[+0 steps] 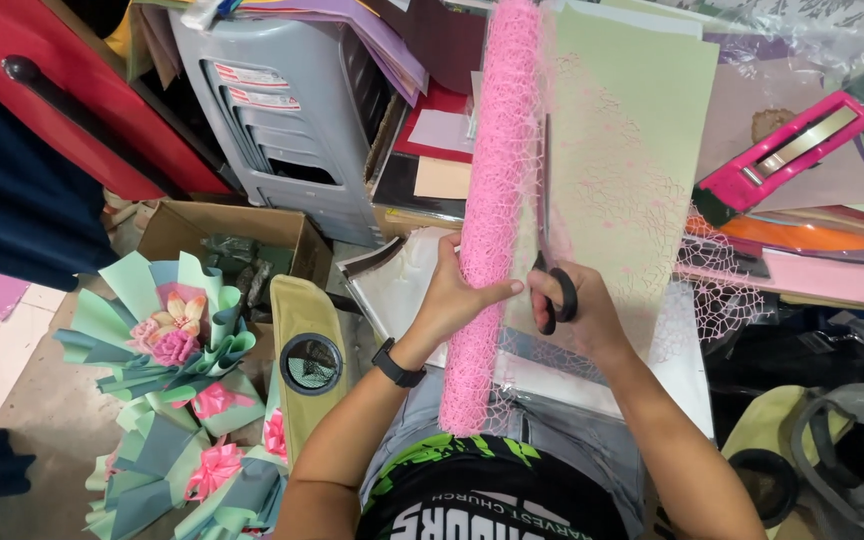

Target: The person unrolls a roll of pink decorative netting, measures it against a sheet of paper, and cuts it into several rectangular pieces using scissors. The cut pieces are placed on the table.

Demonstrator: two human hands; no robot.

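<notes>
A long roll of pink mesh netting (494, 180) lies across the work surface, running away from me. My left hand (457, 295) grips the roll near its lower third. My right hand (582, 310) is closed on black-handled scissors (550, 262), whose blades point up along the right side of the roll into the unrolled netting (632, 200). That netting spreads over a pale green paper sheet (642, 110). A black watch sits on my left wrist.
A pink tape dispenser (787, 150) lies at the right on stacked coloured papers. A grey plastic stool (292, 110) and a cardboard box (237, 235) stand at the left. Wrapped green paper bouquets (172, 330) with pink bows sit on the floor lower left.
</notes>
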